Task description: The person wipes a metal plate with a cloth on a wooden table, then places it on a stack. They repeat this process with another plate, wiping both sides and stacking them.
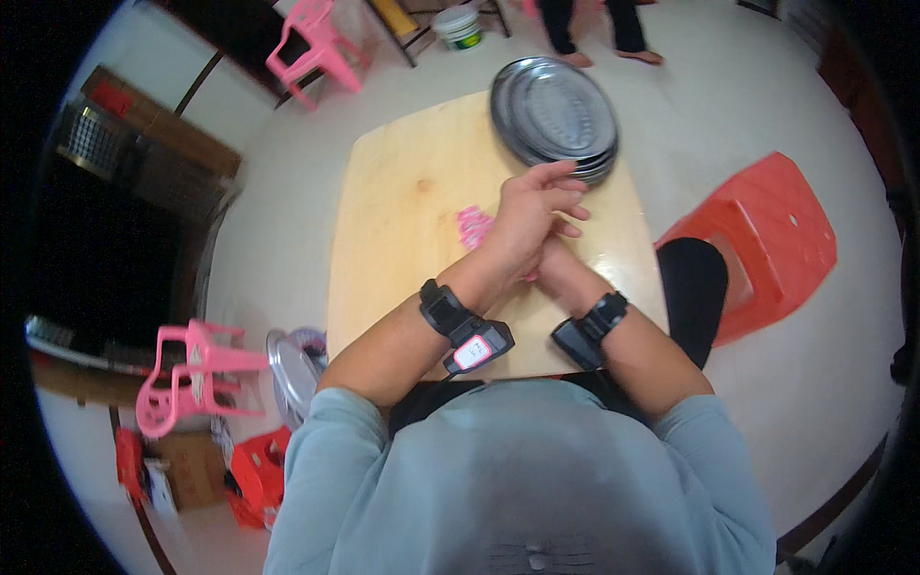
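My left hand crosses over my right hand above the wooden tabletop. The left fingers are apart and point towards the stacked metal plates, with nothing visible between them. Most of my right hand is hidden beneath the left hand and wrist, so its grip cannot be seen. A small pink-and-white patterned item shows just left of the crossed hands; whether a hand touches it is unclear. Another bit of pink shows below the left wrist. Oval metal plates are stacked at the table's far right corner.
A red plastic stool stands right of the table. Pink plastic chairs are at the far left and near left. Metal trays sit beside the table's left edge. Another person's feet are beyond the table, near a white bucket.
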{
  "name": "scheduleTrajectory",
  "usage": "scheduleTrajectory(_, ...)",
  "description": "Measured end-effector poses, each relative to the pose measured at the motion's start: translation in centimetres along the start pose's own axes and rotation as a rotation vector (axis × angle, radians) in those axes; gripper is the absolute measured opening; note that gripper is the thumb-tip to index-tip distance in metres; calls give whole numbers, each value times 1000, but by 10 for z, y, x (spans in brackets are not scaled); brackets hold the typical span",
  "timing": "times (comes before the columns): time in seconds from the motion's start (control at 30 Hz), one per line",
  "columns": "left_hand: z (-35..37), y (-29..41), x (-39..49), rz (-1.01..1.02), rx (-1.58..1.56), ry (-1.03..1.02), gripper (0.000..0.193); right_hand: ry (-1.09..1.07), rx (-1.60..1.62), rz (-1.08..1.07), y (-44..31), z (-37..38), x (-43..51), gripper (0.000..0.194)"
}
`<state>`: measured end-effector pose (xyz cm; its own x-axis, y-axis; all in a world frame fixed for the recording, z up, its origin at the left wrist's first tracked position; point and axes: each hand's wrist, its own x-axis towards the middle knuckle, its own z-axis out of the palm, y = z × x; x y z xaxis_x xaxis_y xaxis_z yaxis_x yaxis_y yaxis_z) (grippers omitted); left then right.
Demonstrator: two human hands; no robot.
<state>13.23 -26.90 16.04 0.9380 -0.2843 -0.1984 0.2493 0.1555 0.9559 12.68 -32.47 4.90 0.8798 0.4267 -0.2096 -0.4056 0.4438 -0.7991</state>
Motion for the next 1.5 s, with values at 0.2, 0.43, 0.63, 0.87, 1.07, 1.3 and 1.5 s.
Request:
scheduleTrajectory(0.2,-65,-2,-86,203,42,42,35,-139,-33,-44,-8,-8,2,14)
scheduleTrajectory(0.43,-184,-44,-231,138,107,679,31,-24,-250,-94,-10,-15,5,18)
scheduleTrajectory(0.63,-321,-107,-345,-104,-35,1516,31,64,-236,-78,-9,-10,0,19)
scheduleTrajectory(0.87,-423,-167,-416,-212,14,1793,8,83,-309,-77,-7,-22,4,22)
scheduleTrajectory(1.07,-483,-193,-425,-502,607,1539,16,12,-250,-104,-1,-34,12,23)
scheduleTrajectory(1.3,-485,-187,-410,-629,698,1590,26,47,-309,-101,-2,-35,12,23)
scheduleTrajectory(1.5,-479,-183,-401,-561,770,1599,34,88,-309,-94,-2,-31,11,23)
